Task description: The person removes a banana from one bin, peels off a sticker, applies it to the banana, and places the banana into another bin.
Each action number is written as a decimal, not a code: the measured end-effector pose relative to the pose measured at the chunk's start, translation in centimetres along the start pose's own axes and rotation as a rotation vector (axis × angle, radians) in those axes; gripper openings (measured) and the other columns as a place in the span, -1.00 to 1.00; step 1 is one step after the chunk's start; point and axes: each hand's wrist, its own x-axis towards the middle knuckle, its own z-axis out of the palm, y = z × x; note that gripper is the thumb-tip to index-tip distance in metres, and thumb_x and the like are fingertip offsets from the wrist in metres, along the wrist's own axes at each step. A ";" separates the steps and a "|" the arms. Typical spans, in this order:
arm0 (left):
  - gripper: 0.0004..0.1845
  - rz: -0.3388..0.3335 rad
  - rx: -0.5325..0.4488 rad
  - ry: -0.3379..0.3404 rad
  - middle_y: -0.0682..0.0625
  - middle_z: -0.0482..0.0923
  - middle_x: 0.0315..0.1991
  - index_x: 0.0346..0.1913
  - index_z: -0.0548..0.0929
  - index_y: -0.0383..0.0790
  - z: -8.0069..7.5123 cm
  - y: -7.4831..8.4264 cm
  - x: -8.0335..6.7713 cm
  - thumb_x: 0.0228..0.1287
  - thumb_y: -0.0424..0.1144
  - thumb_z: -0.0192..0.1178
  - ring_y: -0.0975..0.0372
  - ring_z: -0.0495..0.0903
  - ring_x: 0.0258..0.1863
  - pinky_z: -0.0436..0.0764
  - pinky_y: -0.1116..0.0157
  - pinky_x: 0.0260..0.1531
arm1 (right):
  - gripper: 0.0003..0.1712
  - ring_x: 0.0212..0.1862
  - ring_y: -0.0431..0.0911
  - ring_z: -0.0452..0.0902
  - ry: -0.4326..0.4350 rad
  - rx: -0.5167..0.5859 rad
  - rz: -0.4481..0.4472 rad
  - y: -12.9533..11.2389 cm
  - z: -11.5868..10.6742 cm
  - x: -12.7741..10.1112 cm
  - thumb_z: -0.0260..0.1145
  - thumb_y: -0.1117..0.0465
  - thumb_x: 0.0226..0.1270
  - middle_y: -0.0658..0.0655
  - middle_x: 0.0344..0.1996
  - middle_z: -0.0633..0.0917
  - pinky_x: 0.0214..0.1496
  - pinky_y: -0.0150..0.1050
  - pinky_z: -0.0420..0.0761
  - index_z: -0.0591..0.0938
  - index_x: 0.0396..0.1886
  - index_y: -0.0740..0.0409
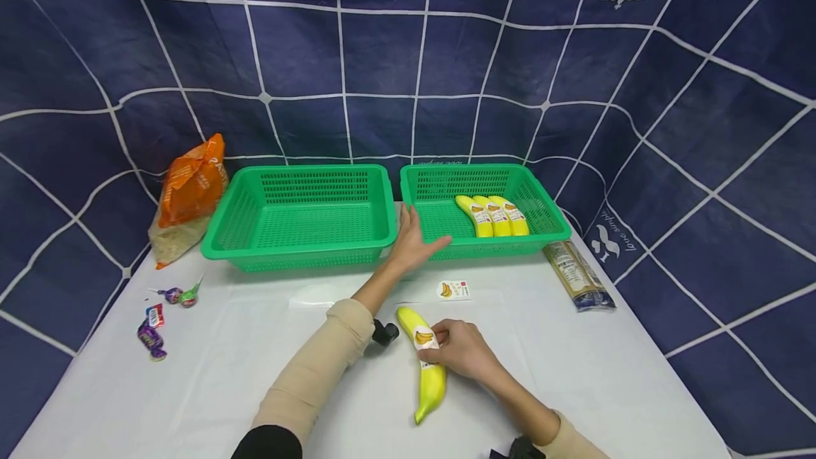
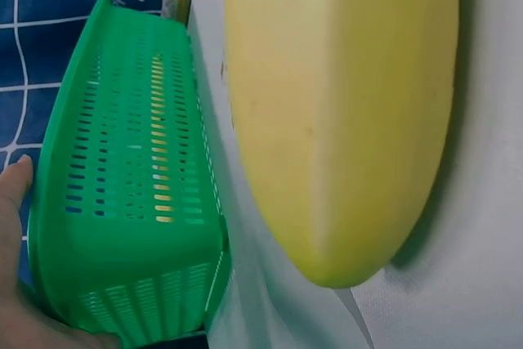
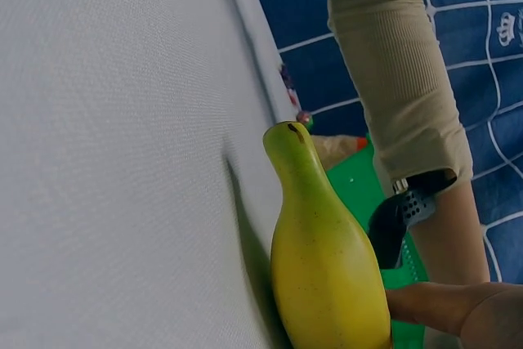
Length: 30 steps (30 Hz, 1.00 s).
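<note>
A yellow banana (image 1: 432, 384) with a white banana-picture label (image 1: 423, 337) lies at the middle of the table. My right hand (image 1: 462, 349) holds it from the right, thumb across the label and other fingers bent. In the right wrist view, one digit meets the side of the banana (image 3: 331, 259); the remaining fingers are hidden. My left hand (image 1: 411, 239) reaches to the near left corner of the right green basket (image 1: 484, 250), thumb spread from its straight fingers. The left wrist view shows this hand beside the basket (image 2: 131, 251), with the banana (image 2: 343, 120) large in front.
Three labelled bananas (image 1: 492, 217) lie in the right basket. Left of it stands another green basket (image 1: 299, 257). A loose banana label (image 1: 454, 290) is on the table. An orange bag (image 1: 191, 190) and wrapped sweets (image 1: 151, 338) sit at left, a clear packet (image 1: 579, 275) at right.
</note>
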 end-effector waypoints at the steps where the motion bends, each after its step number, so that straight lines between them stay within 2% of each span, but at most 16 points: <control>1: 0.21 0.003 0.006 -0.001 -0.17 -0.56 0.57 0.55 -0.29 -0.32 0.0 -0.1 0.1 0.18 0.28 0.22 -0.04 -0.32 0.57 0.12 -0.09 0.48 | -0.37 -0.35 -0.20 0.56 -0.002 0.000 0.003 0.0 0.0 0.0 0.56 -0.01 -0.08 0.03 -0.38 0.72 -0.35 -0.32 0.57 0.66 -0.07 0.32; 5: 0.21 0.016 0.017 -0.003 -0.22 -0.52 0.57 0.54 -0.27 -0.37 0.0 -0.4 0.3 0.18 0.27 0.22 -0.05 -0.29 0.57 0.12 -0.07 0.48 | -0.39 -0.37 -0.20 0.55 -0.002 -0.004 0.000 -0.1 0.0 0.1 0.57 -0.01 -0.10 0.03 -0.40 0.72 -0.35 -0.32 0.56 0.69 -0.11 0.31; 9: 0.23 0.012 0.005 0.001 -0.18 -0.58 0.57 0.53 -0.30 -0.38 0.0 -0.5 0.6 0.18 0.29 0.20 -0.06 -0.26 0.57 0.14 -0.05 0.48 | -0.41 -0.39 -0.21 0.55 -0.005 -0.005 0.001 -0.2 -0.3 0.2 0.59 -0.02 -0.13 0.00 -0.44 0.72 -0.36 -0.32 0.55 0.71 -0.14 0.29; 16: 0.21 0.004 -0.039 0.020 -0.20 -0.55 0.57 0.53 -0.32 -0.39 0.3 -0.7 1.1 0.20 0.22 0.22 -0.12 -0.16 0.55 0.24 -0.05 0.43 | -0.40 -0.36 -0.21 0.58 -0.052 0.012 0.064 -0.3 -1.4 0.3 0.61 -0.01 -0.14 0.01 -0.40 0.71 -0.32 -0.32 0.58 0.70 -0.14 0.29; 22: 0.22 0.003 -0.027 0.036 -0.19 -0.53 0.58 0.53 -0.32 -0.37 0.3 -0.7 1.2 0.18 0.21 0.25 -0.09 -0.12 0.55 0.32 0.00 0.39 | -0.40 -0.34 -0.20 0.62 -0.040 -0.007 0.106 -0.6 -3.6 0.4 0.62 -0.01 -0.16 0.04 -0.34 0.72 -0.28 -0.27 0.62 0.70 -0.14 0.25; 30: 0.26 -0.002 -0.064 0.029 -0.14 -0.54 0.58 0.54 -0.31 -0.35 0.5 -1.0 1.2 0.13 0.23 0.30 -0.09 -0.19 0.56 0.19 -0.05 0.46 | -0.33 -0.36 -0.18 0.63 -0.061 -0.033 0.117 -1.4 -7.7 0.3 0.62 -0.02 -0.15 0.07 -0.28 0.72 -0.29 -0.27 0.61 0.68 -0.04 0.26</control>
